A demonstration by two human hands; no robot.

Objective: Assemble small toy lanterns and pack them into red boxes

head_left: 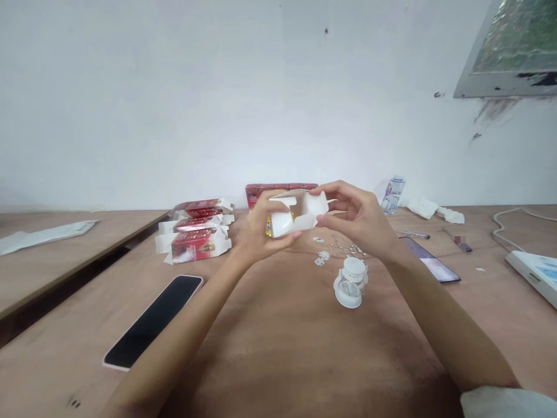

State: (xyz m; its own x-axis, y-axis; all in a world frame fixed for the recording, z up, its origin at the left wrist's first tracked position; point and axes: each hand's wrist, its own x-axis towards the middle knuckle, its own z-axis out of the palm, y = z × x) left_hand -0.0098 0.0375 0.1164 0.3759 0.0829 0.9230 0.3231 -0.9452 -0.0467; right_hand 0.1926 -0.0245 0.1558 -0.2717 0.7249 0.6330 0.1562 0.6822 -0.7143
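Observation:
Above the middle of the table, both my hands hold a small carton [308, 210], tilted with its white inside facing me and its end flaps open. My left hand [261, 226] wraps round its left side, fingers over the top and thumb below. With my right hand [354, 212] I pinch the flap at the right end. A white piece and a bit of gold show at the carton's left part; what they belong to I cannot make out. Below my right hand a small white lantern [350, 283] with clear sides stands on the table.
Several red cartons [198, 244] with open flaps lie at the left; more red boxes [261, 191] stand against the wall. A black-screened phone [154, 322] lies front left, another phone [430, 261] at right. Small white pieces [322, 257] and a thin chain [346, 247] lie behind the lantern.

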